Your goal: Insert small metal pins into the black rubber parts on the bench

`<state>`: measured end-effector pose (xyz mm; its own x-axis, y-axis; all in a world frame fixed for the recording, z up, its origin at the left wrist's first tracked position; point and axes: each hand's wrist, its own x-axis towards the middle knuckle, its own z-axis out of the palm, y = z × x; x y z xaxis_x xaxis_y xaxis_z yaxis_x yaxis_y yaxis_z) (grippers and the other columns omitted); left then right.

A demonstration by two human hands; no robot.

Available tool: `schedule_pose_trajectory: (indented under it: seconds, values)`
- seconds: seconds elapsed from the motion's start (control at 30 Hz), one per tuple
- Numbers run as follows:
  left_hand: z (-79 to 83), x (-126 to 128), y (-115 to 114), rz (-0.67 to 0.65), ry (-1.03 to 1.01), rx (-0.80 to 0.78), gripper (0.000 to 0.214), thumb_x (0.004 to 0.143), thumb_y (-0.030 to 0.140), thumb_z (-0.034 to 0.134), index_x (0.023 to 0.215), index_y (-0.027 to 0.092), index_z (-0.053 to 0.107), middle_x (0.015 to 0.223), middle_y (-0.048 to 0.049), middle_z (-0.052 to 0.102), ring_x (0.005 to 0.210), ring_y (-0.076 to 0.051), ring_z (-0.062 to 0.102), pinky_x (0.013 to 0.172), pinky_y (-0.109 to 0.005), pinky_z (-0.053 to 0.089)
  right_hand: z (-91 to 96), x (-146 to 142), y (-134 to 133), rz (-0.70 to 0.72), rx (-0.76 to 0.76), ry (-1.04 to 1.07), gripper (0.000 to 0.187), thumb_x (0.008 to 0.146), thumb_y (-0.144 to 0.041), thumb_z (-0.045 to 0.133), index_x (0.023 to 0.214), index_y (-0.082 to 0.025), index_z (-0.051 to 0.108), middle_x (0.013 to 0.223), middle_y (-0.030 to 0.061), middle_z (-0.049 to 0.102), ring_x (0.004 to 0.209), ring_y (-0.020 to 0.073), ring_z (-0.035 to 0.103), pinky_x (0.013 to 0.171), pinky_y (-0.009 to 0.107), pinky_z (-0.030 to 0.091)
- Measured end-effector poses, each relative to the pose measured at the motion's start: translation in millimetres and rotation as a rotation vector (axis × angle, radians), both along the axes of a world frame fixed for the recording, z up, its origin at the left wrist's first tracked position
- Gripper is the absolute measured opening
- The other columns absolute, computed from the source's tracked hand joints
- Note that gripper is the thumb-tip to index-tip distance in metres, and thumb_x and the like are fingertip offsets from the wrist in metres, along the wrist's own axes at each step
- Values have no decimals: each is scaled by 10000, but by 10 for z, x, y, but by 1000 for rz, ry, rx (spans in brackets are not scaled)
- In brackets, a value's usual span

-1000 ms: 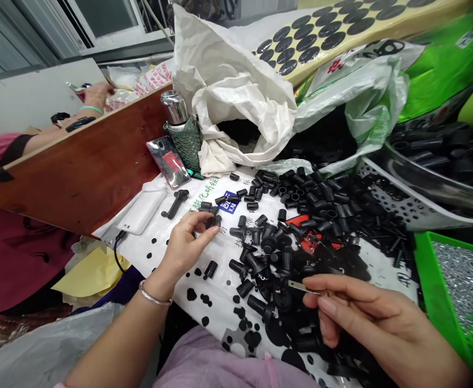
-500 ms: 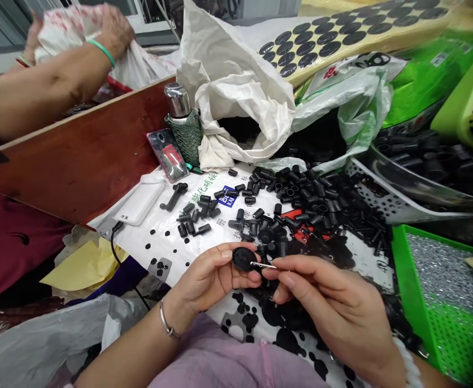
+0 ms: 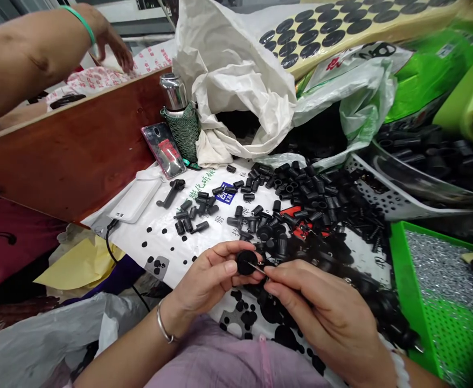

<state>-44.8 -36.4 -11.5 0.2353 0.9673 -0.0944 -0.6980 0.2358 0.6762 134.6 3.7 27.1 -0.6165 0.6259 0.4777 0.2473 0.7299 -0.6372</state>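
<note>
Matt black plastic cap (image 3: 246,262), shiny metal pin (image 3: 257,268), glossy wood board (image 3: 67,161)

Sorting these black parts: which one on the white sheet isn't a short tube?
The long T-shaped black piece lying alone beside the white flat case; nearby pieces are short tubes.

The wearer's lower body occupies the 6 o'clock position and is covered by a lilac garment (image 3: 216,358) of soft, matte, lightly creased fabric. A narrow vertical seam or placket (image 3: 263,362) runs down its centre at 6 o'clock. Two wrist items are fitted. The left arm, entering at 7 o'clock, carries a thin, polished silver bangle (image 3: 164,327) just behind the left hand (image 3: 208,288). The right arm, entering at 5 o'clock, carries a white beaded bracelet (image 3: 398,367) behind the right hand (image 3: 327,315). A small metal ring (image 3: 347,280) appears on the right hand; its exact finger cannot be determined.
</note>
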Motion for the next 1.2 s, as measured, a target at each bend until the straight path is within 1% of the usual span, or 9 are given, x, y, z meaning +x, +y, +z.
schedule_pose_trajectory:
  seconds: [0.13, 0.33, 0.47, 0.6, 0.77, 0.9, 1.0, 1.1, 1.2]
  values:
    - [1, 24, 8, -19, 50, 18, 306, 751, 221, 661, 1047, 151, 622, 1000, -89, 645, 862, -170, 616, 791, -289, 486, -25, 5, 7, 54, -69, -47, 156, 854, -140, 510, 991, -179, 573, 792, 35, 644, 685, 115, 611, 602, 220, 511]
    - [-24, 29, 15, 14, 132, 29, 323, 739, 236, 677, 1050, 161, 629, 976, -79, 655, 839, -154, 605, 774, -261, 465, -70, -2, 50, -13, -88, -76, 65, 851, -179, 527, 894, -183, 576, 800, 38, 619, 696, 120, 593, 602, 229, 491]
    - [-51, 25, 4, 7, 187, 51, 337, 727, 229, 690, 1054, 175, 628, 1017, -74, 644, 867, -151, 591, 789, -251, 444, -78, -17, 53, -40, -112, -89, 28, 839, -181, 540, 828, -173, 564, 766, 28, 589, 661, 114, 571, 583, 232, 468]
    - [-74, 21, -20, -15, 229, 96, 353, 733, 206, 686, 1078, 193, 614, 1045, -73, 633, 851, -143, 588, 773, -255, 448, -84, -24, 23, -36, -152, -73, 68, 838, -162, 528, 770, -164, 533, 702, 14, 550, 616, 104, 536, 542, 221, 433]
    - [-67, 27, -63, -24, 285, 115, 348, 738, 178, 679, 1079, 200, 615, 1075, -77, 624, 916, -170, 584, 783, -269, 456, -145, -18, -19, -40, -239, -93, 108, 846, -175, 504, 740, -174, 523, 664, 6, 528, 594, 113, 518, 526, 229, 410]
    - [-87, 39, -113, 20, 363, 203, 372, 751, 153, 658, 1113, 210, 594, 1104, -80, 612, 977, -193, 574, 828, -297, 458, -183, -38, -36, -72, -383, -79, 144, 842, -214, 517, 701, -185, 517, 641, -12, 526, 569, 105, 505, 522, 223, 412]
    - [-124, 44, -155, 82, 500, 298, 379, 780, 130, 615, 1145, 222, 568, 1173, -85, 573, 1089, -222, 517, 910, -337, 429, -190, -63, -50, -116, -469, -54, 163, 834, -243, 530, 681, -189, 516, 610, -26, 522, 547, 101, 495, 512, 216, 418]
    - [-165, 48, -189, 117, 590, 371, 403, 790, 121, 594, 1170, 242, 542, 1201, -82, 551, 1129, -237, 487, 933, -360, 420, -194, -74, -74, -134, -497, -35, 168, 831, -262, 532, 680, -187, 523, 605, -26, 529, 544, 103, 501, 503, 217, 420]
    - [-198, 56, -206, 121, 605, 409, 418, 792, 119, 589, 1184, 250, 528, 1206, -82, 545, 1127, -240, 486, 941, -374, 415, -203, -72, -97, -124, -496, -21, 165, 838, -260, 525, 692, -185, 525, 626, -20, 539, 558, 105, 511, 512, 221, 424]
